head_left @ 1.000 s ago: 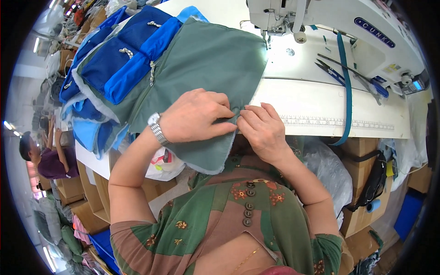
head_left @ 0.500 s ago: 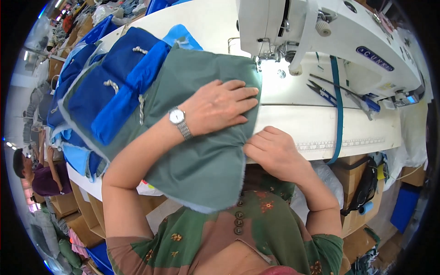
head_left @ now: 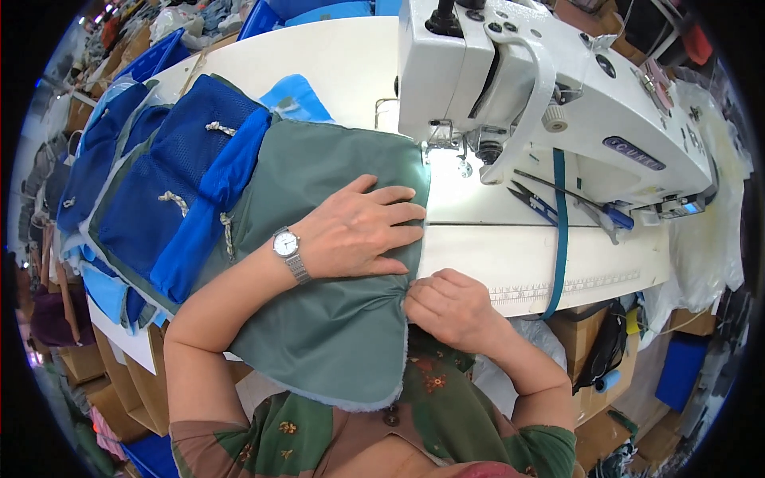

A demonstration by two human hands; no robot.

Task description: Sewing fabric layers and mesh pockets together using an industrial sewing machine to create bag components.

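Evidently, in the head view, a green fabric panel point(head_left: 327, 334) is spread across the middle of the frame on a white table point(head_left: 494, 255), with its upper right corner placed at the stitching end of a white sewing machine point(head_left: 470, 88). Toward the upper left, blue mesh pockets point(head_left: 151, 191) with knotted cords are gathered. By the left hand point(head_left: 351, 231), laid flat with fingers spread near the frame's centre, the cloth is covered but not gripped. By the right hand point(head_left: 453, 309), lower and to the right, the panel's right edge is pinched in narrowed fingers, and creases are drawn toward the pinch. Work on that edge is judged to be barely begun: the stretch below the corner seems left to be sewn, though finished stitches cannot be made out.
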